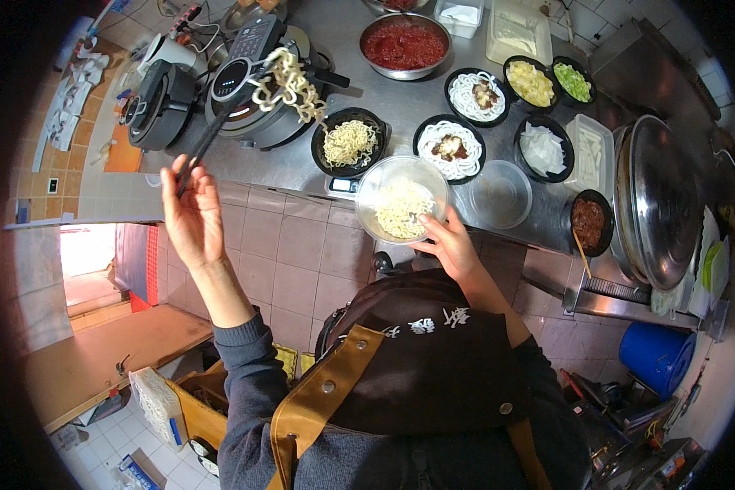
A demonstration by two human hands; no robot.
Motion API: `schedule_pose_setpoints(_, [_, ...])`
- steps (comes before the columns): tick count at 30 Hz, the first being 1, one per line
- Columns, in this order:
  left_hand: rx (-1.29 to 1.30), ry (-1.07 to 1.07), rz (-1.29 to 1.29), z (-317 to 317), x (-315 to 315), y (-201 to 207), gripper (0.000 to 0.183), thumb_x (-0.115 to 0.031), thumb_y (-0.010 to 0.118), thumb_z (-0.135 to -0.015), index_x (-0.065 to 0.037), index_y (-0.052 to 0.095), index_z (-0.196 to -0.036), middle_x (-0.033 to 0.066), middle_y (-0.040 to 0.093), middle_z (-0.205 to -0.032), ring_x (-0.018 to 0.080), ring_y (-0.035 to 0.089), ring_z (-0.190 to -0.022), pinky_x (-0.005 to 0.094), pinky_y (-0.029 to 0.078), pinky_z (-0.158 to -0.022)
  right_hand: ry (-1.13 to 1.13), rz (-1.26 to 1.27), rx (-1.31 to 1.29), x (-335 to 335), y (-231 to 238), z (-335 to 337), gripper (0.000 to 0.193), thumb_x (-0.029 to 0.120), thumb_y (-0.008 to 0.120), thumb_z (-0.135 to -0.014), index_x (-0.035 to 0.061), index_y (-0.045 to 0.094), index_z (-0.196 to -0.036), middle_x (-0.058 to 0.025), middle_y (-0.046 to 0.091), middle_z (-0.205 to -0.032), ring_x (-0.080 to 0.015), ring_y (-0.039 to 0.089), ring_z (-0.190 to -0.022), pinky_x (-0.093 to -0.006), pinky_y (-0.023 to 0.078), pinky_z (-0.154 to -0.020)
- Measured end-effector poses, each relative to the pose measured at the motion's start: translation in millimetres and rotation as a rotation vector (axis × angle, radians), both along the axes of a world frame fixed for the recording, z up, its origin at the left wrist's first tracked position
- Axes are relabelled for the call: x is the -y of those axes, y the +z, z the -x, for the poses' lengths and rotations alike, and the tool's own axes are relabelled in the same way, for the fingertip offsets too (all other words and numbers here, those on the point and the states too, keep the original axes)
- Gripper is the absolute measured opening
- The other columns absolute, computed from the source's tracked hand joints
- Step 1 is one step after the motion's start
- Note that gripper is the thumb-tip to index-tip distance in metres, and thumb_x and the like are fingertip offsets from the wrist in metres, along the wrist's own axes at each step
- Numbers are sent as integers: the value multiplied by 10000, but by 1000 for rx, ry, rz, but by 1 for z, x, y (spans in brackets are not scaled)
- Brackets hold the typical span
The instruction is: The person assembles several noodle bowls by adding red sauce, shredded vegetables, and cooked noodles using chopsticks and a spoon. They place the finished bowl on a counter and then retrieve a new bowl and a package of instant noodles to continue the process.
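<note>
My left hand (pixel 198 211) is raised at the left, its thumb and fingers closed round the lower end of dark tongs (pixel 212 135). At the tongs' far end hangs a clump of wavy noodles (pixel 290 88), above the grey cooker and left of a black bowl. That black bowl (pixel 351 167) has yellow noodles in it and sits on a small scale (pixel 343 186). My right hand (pixel 449 245) grips the side of a clear round plastic tub (pixel 370 184), tilted before the counter's front edge. Pale chopped noodles or shreds (pixel 404 209) lie inside it.
Two black bowls of white noodles with brown sauce (pixel 449 147) stand behind the tub, near a clear lid (pixel 501 194). A steel bowl of red sauce (pixel 405 45) is at the back. Grey cookers (pixel 162 106) stand left, and a large steel lid (pixel 665 204) right.
</note>
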State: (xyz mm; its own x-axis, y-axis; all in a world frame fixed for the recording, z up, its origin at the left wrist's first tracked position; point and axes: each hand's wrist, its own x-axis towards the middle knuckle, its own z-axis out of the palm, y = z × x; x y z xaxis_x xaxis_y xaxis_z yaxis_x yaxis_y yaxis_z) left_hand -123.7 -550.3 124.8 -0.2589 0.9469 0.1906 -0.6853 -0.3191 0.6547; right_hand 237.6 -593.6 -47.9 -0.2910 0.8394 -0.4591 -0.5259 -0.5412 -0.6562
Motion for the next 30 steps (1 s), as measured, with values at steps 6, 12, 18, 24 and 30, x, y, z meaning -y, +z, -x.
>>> schedule_pose_setpoints(6, [-283, 71, 289, -3, -19, -54, 382, -275, 541, -1005, 66, 593, -1171, 201, 673, -1071, 235, 687, -947, 325, 578, -861, -22, 20, 7, 0, -1, -3, 574, 112, 604, -947, 103, 311, -1440, -133, 524, -1299, -288, 553, -1194, -551, 518, -920])
schedule_pose_setpoints(12, [-736, 98, 516, -20, -25, -82, 353, -247, 572, -990, 54, 625, -1165, 165, 688, -1051, 199, 693, -877, 307, 551, -822, -36, 24, 25, -1, -3, -5, 567, 120, 608, -943, 101, 321, -1432, -135, 515, -1306, -300, 545, -1200, -561, 511, -928])
schedule_pose_setpoints(18, [-681, 168, 525, -13, -18, -84, 324, -232, 576, -987, 49, 632, -1139, 168, 687, -1040, 198, 692, -858, 307, 555, -810, -78, 33, 42, 0, 2, -11, 607, 124, 642, -912, 82, 317, -1422, -167, 520, -1276, -299, 542, -1188, -528, 549, -902])
schedule_pose_setpoints(24, [-635, 256, 494, -1, -8, -87, 277, -191, 605, -968, 40, 638, -1119, 149, 684, -999, 200, 687, -831, 301, 558, -785, -101, 38, 52, 1, 2, -18, 572, 145, 634, -908, 78, 352, -1401, -181, 487, -1285, -337, 531, -1180, -532, 556, -894])
schedule_pose_setpoints(30, [-552, 302, 473, 2, -4, -89, 278, -201, 598, -972, 34, 637, -1114, 144, 683, -980, 180, 669, -780, 287, 544, -750, -97, 3, 17, 1, -13, -23, 559, 145, 607, -925, 82, 338, -1411, -181, 442, -1338, -352, 521, -1204, -522, 564, -883])
